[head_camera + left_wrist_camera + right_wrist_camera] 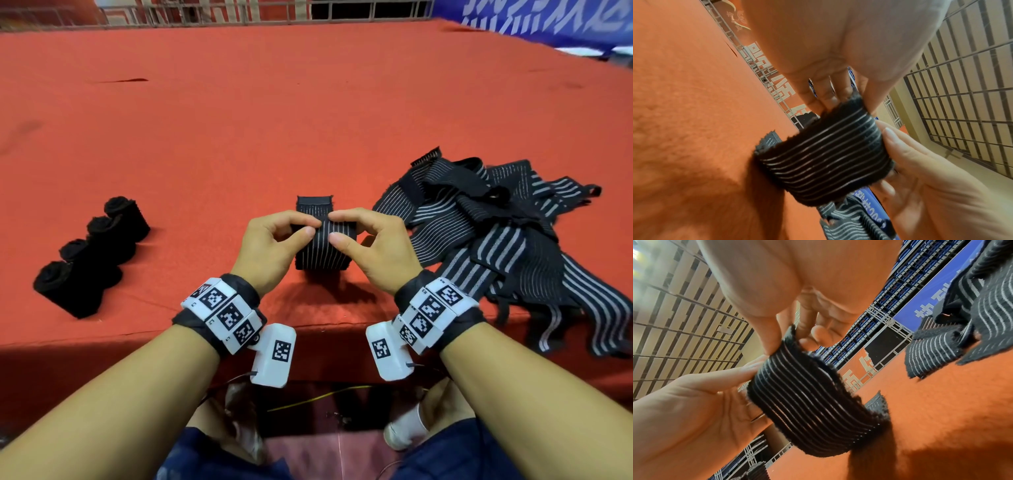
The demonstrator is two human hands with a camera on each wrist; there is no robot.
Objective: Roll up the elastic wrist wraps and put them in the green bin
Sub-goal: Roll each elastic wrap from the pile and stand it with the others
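Seen from the head camera, a person's left hand (274, 245) and right hand (371, 248) pinch a black wrist wrap (323, 240) with grey stripes between thumbs and forefingers, above the near edge of a red tabletop (239, 120). The wrap's far end lies flat on the cloth beyond the fingers. Four rolled wraps (90, 255) stand in a row to the left, well apart from the hands; a loose heap of unrolled wraps (496, 240) sprawls to the right, some ends hanging over the edge. Both wrists wear white marker blocks (226, 313).

From the left wrist, the left hand (838, 48) grips the upper edge of the wrap (826, 162), its band curving down to the red tabletop (684, 113), while the right hand (931, 186) presses fingertips against its side. Part of the unrolled heap (849, 224) shows below.

From the right wrist, the right hand (787, 296) pinches the wrap (813, 402) at its top edge, thumb and forefinger closed on the fabric; the left hand (694, 410) touches the band from the opposite side. The heap (962, 329) lies on the tabletop (941, 402) behind.
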